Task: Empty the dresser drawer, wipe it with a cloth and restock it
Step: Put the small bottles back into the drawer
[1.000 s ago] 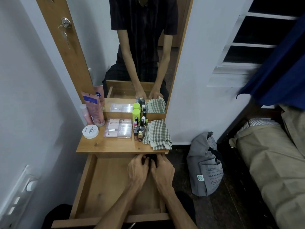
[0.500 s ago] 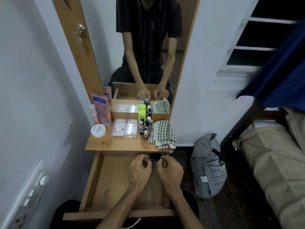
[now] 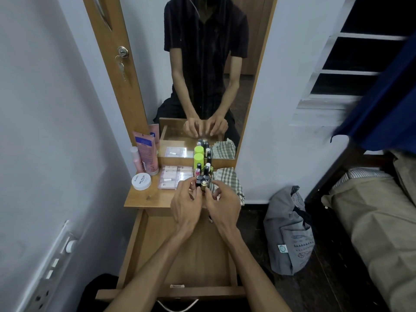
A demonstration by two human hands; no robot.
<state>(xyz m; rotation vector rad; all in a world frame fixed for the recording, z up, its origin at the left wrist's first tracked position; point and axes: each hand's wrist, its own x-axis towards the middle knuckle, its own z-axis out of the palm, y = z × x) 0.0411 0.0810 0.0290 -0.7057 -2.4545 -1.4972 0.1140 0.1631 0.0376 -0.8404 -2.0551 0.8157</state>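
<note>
Both hands have risen from the open wooden drawer to the dresser top. I see my left hand and right hand with fingers curled around small nail polish bottles; I cannot tell what each grips. Beside them lies a green checked cloth.

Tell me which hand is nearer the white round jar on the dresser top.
Left. The left hand is at the bottle cluster, just right of the white jar with the clear packets between; the right hand sits farther right, beside the checked cloth.
</note>
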